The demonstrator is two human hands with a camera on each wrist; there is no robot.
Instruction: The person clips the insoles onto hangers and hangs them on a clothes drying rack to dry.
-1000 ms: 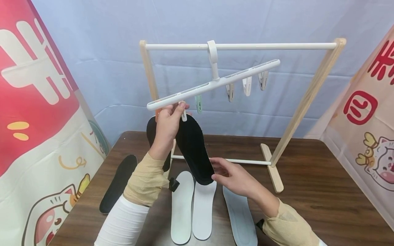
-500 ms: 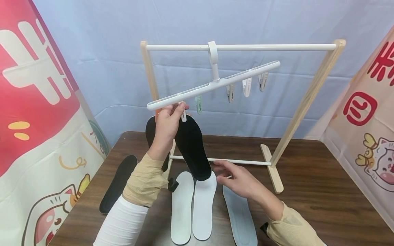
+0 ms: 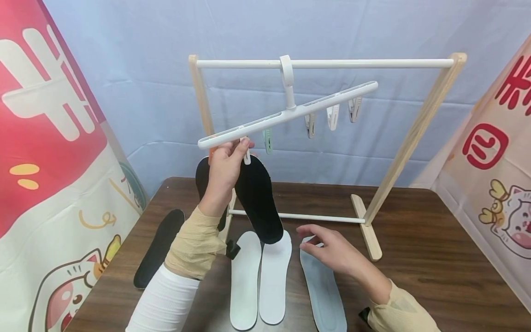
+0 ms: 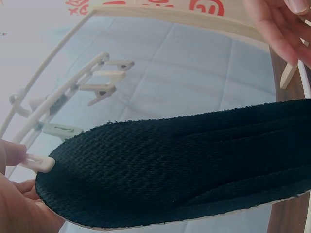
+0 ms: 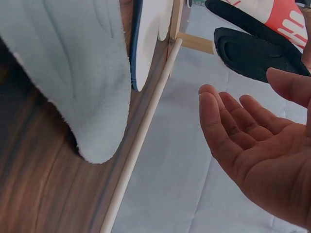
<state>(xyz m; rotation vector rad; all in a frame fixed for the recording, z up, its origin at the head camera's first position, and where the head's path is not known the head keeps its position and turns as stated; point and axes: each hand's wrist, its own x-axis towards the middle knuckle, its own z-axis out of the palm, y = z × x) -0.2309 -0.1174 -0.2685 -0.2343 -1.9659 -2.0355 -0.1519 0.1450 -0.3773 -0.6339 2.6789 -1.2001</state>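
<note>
In the head view my left hand [image 3: 226,168] pinches a white clip [image 3: 247,157] under the low left end of a tilted white clip hanger [image 3: 290,112]. A black insole [image 3: 259,203] hangs from that clip by its upper end, as the left wrist view also shows. Behind my left wrist hangs another black insole [image 3: 202,175], partly hidden. My right hand [image 3: 332,249] hovers over the upper end of a light blue-grey insole [image 3: 323,290], its fingers loosely bent around nothing. Two pale insoles, one greenish [image 3: 244,286] and one white [image 3: 274,281], lie side by side on the table.
A wooden rack with a white top bar [image 3: 373,63] carries the hanger. Several more clips hang along it, including a green clip [image 3: 268,140]. One black insole [image 3: 159,249] lies at the table's left. The rack's right foot [image 3: 367,228] stands on the brown table [image 3: 431,249].
My right hand has left the hanging black insole's lower end and moved right and down. That insole has swung slightly left. My left hand keeps its hold on the clip.
</note>
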